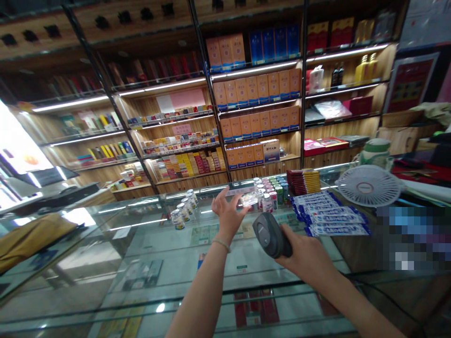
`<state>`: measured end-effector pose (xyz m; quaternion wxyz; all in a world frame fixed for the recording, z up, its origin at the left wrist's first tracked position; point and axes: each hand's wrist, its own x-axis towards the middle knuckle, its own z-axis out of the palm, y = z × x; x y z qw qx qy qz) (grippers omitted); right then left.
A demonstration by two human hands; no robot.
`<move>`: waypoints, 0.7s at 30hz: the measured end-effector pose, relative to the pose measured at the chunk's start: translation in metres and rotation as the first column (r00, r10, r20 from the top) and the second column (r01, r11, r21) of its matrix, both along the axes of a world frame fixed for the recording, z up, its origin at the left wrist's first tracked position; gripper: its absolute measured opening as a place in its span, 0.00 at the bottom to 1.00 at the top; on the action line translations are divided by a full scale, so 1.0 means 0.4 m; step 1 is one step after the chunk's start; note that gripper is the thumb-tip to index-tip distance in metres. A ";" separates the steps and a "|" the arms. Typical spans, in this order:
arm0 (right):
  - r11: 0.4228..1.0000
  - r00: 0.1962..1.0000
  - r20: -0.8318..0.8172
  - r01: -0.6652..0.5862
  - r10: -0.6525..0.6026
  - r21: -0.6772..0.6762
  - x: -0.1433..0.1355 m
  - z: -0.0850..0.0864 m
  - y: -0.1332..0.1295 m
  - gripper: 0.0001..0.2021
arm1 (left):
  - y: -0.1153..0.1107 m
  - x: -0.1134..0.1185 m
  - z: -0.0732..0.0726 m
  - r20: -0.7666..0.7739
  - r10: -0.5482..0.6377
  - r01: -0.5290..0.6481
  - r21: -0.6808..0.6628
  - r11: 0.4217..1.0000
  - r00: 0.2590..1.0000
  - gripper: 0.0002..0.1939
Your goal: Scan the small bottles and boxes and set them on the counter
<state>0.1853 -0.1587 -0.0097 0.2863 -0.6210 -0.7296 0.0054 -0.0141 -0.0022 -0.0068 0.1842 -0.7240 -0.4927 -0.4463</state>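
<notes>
A dark grey handheld scanner (269, 234) is in my right hand (305, 253), its head pointing up and to the left over the glass counter. My left hand (229, 211) is raised near the counter's far part, holding a small shiny clear container (249, 199) between thumb and fingers. Just right of that container stand rows of small cans or jars (269, 190) in pink, green and white. Another row of small white-lidded containers (183, 209) stands on the glass to the left of my left hand.
Blue-and-white packets (327, 213) and a stack of red and yellow packs (303, 182) lie on the right. Beyond them are a white fan (368, 186) and green-lidded jug (377, 149). Brown cloth (35, 234) lies left. Stocked shelves (260, 105) rise behind the glass counter (169, 263).
</notes>
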 end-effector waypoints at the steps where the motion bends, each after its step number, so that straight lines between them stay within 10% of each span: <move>1: 1.000 1.000 0.001 0.009 -0.009 0.005 0.000 0.000 -0.001 0.16 | 0.000 -0.001 0.000 -0.008 -0.004 0.004 0.003 1.000 1.000 0.21; 13: 0.997 0.998 0.064 0.006 -0.011 0.072 -0.002 -0.009 0.011 0.12 | 0.001 -0.005 -0.002 -0.004 -0.022 0.022 -0.002 1.000 1.000 0.22; 21: 0.931 0.993 0.115 -0.007 -0.037 0.364 -0.005 -0.039 0.044 0.13 | -0.002 -0.005 0.001 0.001 -0.031 0.031 -0.006 1.000 1.000 0.22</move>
